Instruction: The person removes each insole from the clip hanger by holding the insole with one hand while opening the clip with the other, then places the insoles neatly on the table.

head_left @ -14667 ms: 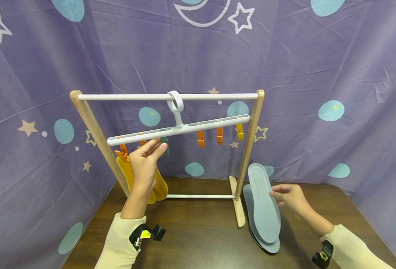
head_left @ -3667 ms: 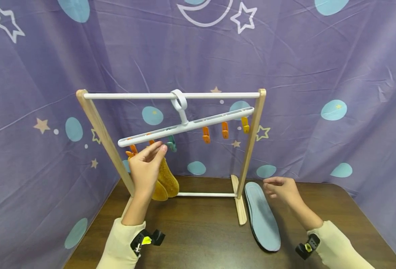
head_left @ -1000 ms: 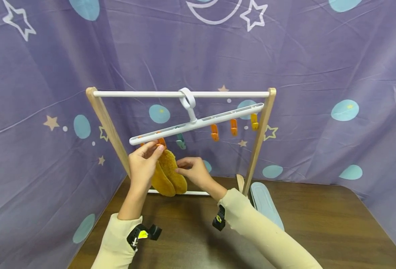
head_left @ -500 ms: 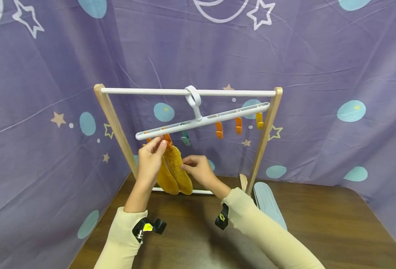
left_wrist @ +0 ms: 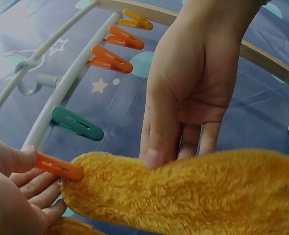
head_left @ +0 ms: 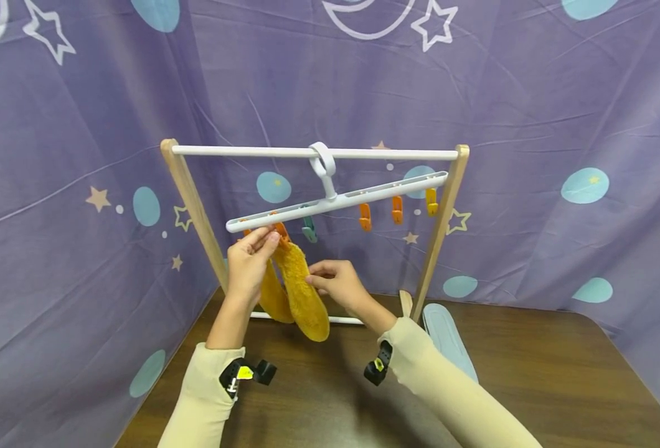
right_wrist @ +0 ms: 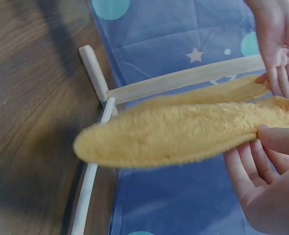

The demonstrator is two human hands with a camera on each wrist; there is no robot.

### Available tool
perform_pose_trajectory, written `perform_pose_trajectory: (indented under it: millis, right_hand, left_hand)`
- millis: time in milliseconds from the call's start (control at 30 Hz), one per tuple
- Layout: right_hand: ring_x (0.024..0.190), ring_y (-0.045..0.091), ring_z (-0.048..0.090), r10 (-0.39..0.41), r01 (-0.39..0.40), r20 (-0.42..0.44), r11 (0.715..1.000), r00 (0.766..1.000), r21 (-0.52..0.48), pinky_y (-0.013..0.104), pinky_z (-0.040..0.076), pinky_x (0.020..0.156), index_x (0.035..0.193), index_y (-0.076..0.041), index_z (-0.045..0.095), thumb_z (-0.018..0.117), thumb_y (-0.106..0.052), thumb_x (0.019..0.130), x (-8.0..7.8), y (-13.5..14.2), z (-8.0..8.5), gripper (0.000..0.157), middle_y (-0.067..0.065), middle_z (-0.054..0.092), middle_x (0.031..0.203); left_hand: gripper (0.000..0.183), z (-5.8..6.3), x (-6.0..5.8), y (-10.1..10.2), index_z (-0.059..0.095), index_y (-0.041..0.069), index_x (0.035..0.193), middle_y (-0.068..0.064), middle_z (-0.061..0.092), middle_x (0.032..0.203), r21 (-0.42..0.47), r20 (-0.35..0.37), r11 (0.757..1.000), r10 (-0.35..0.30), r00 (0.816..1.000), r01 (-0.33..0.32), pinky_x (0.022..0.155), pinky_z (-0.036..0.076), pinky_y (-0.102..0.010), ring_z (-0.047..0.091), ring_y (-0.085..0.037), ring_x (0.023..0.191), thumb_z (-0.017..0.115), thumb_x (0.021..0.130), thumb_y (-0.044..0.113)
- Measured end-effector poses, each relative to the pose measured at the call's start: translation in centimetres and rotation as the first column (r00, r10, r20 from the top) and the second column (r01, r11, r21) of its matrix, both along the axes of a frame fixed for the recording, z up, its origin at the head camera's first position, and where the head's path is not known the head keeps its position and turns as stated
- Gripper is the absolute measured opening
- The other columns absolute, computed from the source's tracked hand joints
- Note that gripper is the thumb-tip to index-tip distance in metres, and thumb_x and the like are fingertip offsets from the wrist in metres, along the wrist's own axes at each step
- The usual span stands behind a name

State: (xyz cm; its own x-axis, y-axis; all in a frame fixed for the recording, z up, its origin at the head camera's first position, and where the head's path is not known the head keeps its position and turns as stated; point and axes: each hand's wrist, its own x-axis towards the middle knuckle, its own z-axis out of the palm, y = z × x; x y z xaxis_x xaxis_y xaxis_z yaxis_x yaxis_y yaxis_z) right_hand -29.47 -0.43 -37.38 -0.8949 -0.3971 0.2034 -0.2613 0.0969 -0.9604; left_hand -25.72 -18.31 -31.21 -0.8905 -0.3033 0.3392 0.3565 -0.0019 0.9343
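Two fuzzy yellow insoles hang at the left end of a white clip hanger (head_left: pixel 330 205). My left hand (head_left: pixel 247 264) pinches an orange clip (left_wrist: pixel 59 166) between thumb and fingers, at the top end of the front insole (head_left: pixel 304 292). Whether the clip's mouth still bites that insole is unclear. My right hand (head_left: pixel 341 283) pinches the same insole's side edge with thumb and fingers, seen close up in the right wrist view. Behind it, apart at the lower end, hangs the other insole (head_left: pixel 274 295), its own clip mostly hidden by my left hand.
The hanger hooks over the top bar (head_left: pixel 240 151) of a wooden-sided rack and tilts down to the left. A green clip (head_left: pixel 309 230) and several orange and yellow ones dangle from it. Grey-blue insoles (head_left: pixel 447 339) lie on the brown table (head_left: pixel 554 373) to the right.
My right hand has left the grey-blue insoles for the yellow one. My left hand has taken hold of the orange clip. The front yellow insole has swung away from the other one.
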Motion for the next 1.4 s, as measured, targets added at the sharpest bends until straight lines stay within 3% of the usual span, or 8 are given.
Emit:
perform_pose_trajectory:
  millis: [233,333,600,900,1033,1167,1400]
  right_hand:
    - [0.080,0.008,0.067,0.020,-0.017,0.081,0.999,0.997,-0.029,0.044,0.063,0.081,0.108,0.004,0.075,0.073,-0.008,0.094,0.7,0.6,0.3,0.019,0.015,0.076,0.099]
    - [0.081,0.008,0.067,0.034,-0.030,0.098,0.999,0.995,-0.037,0.044,0.063,0.083,0.109,0.004,0.074,0.072,-0.008,0.094,1.0,0.8,0.5,0.019,0.013,0.076,0.098]
    - [0.082,0.008,0.067,0.058,-0.054,0.092,0.998,0.994,-0.038,0.036,0.062,0.079,0.110,0.002,0.075,0.072,-0.010,0.095,1.8,1.0,0.9,0.019,0.007,0.076,0.095]
    - [0.082,0.007,0.066,0.063,-0.061,0.062,0.997,0.996,-0.037,0.049,0.062,0.085,0.109,0.002,0.075,0.073,-0.011,0.094,2.3,0.1,1.6,0.019,0.012,0.077,0.098]
    - [0.081,0.007,0.066,0.057,-0.054,0.057,0.998,0.997,-0.039,0.051,0.061,0.086,0.108,0.002,0.075,0.074,-0.010,0.094,2.5,-0.3,1.7,0.019,0.017,0.077,0.100]
    - [0.080,0.007,0.067,0.053,-0.052,0.052,0.998,0.997,-0.035,0.043,0.063,0.081,0.108,0.003,0.075,0.074,-0.010,0.094,2.6,-0.5,1.7,0.019,0.020,0.076,0.101]
    - [0.078,0.008,0.067,0.041,-0.039,0.059,0.999,0.997,-0.027,0.042,0.064,0.080,0.106,0.003,0.076,0.073,-0.009,0.094,2.6,-0.8,1.8,0.017,0.019,0.077,0.100]
  left_hand:
    - [0.038,-0.1,0.0,-0.2,0.059,-0.012,0.133,0.012,0.076,0.104,0.068,0.007,0.995,-0.069,0.998,0.068,0.090,0.054,-0.015,0.068,0.002,0.095,0.064,0.100,0.005]
    - [0.039,-0.1,0.2,-0.3,0.059,-0.013,0.133,0.018,0.076,0.095,0.088,0.001,0.992,-0.087,0.996,0.087,0.090,0.054,-0.015,0.069,0.001,0.095,0.064,0.100,0.006]
    - [0.036,0.2,0.8,-0.8,0.061,-0.012,0.130,0.015,0.077,0.089,0.115,0.003,0.990,-0.087,0.996,0.086,0.082,0.055,-0.015,0.070,0.000,0.089,0.065,0.100,0.008]
    - [0.032,0.7,0.9,-1.2,0.064,-0.011,0.127,0.015,0.077,0.088,0.149,-0.049,0.988,-0.037,0.998,0.044,0.082,0.055,-0.014,0.070,0.000,0.086,0.065,0.099,0.005]
    - [0.022,0.9,1.0,-1.4,0.071,0.000,0.118,0.016,0.076,0.087,0.144,-0.023,0.989,-0.025,0.999,0.028,0.083,0.054,-0.014,0.068,0.001,0.087,0.067,0.098,0.008]
    - [0.011,1.1,1.1,-1.5,0.075,0.010,0.105,0.014,0.076,0.086,0.149,-0.029,0.988,-0.037,0.999,0.041,0.080,0.054,-0.015,0.067,-0.002,0.084,0.069,0.097,0.007]
    - [0.014,1.3,1.1,-1.5,0.076,0.018,0.093,0.012,0.076,0.085,0.162,-0.037,0.984,-0.069,0.997,0.074,0.080,0.055,-0.016,0.067,-0.003,0.083,0.070,0.096,0.006]
